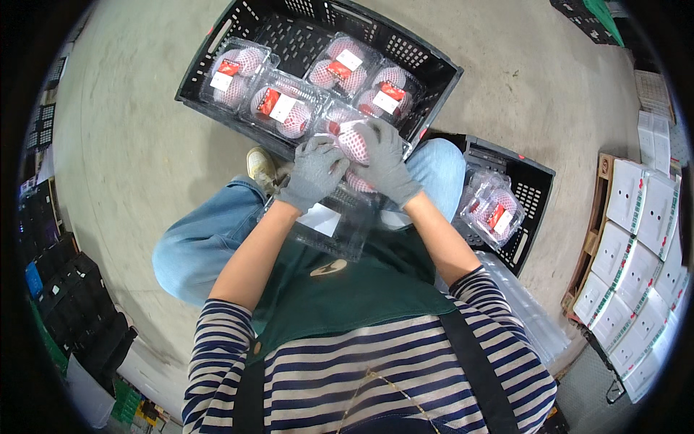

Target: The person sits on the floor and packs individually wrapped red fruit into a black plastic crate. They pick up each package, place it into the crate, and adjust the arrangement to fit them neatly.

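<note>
On my lap lies an open clear plastic clamshell box (352,238), its lid towards me and a white label (323,219) on it. Red fruit in pink-and-white foam nets sits at its far part, by the crate's near edge. My right hand (382,163), in a grey glove, grips a netted fruit (353,144). Another netted fruit (359,182) shows below, between the hands. My left hand (317,172), also gloved, is curled at the box's left side, close to the fruit; its fingertips are partly hidden.
A black crate (458,81) ahead holds several filled clamshells (282,106) with red and white labels. By my right knee, a second black crate (537,163) holds stacked clamshells (496,211). Clear plastic sheeting (526,309) lies behind it. White boxes (623,244) are stacked far right.
</note>
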A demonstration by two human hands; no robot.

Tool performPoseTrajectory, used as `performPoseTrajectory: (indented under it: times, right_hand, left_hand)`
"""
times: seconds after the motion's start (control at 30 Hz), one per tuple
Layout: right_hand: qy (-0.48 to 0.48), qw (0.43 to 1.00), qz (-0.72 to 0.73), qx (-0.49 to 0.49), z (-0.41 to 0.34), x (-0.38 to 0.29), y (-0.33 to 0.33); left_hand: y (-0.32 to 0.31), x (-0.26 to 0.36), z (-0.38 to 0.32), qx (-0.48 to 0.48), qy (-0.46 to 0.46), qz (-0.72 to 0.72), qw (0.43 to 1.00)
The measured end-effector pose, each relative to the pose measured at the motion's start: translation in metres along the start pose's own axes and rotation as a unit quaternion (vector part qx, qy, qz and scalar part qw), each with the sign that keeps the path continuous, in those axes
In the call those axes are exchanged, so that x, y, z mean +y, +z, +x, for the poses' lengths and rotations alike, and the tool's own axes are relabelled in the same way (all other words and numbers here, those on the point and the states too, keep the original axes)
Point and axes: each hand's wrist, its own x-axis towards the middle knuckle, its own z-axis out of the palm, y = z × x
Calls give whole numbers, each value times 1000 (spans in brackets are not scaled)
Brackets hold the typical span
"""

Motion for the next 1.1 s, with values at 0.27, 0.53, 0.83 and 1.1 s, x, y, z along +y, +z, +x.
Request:
performPoseTrajectory:
  times: [0.27, 0.53, 0.83, 1.1]
  right_hand:
    - [56, 974, 170, 135, 5, 10, 14]
    - [46, 999, 15, 11, -2, -4, 1]
    - [134, 973, 61, -177, 29, 17, -17]
    - [-14, 976, -97, -195, 48, 30, -8]
  left_hand:
    - [-7, 3, -3, -52, 12, 34, 998]
    - [-1, 4, -2, 24, -26, 26, 999]
    - [-2, -1, -4, 9, -9, 5, 1000]
    - [-14, -3, 9, 14, -70, -103, 992]
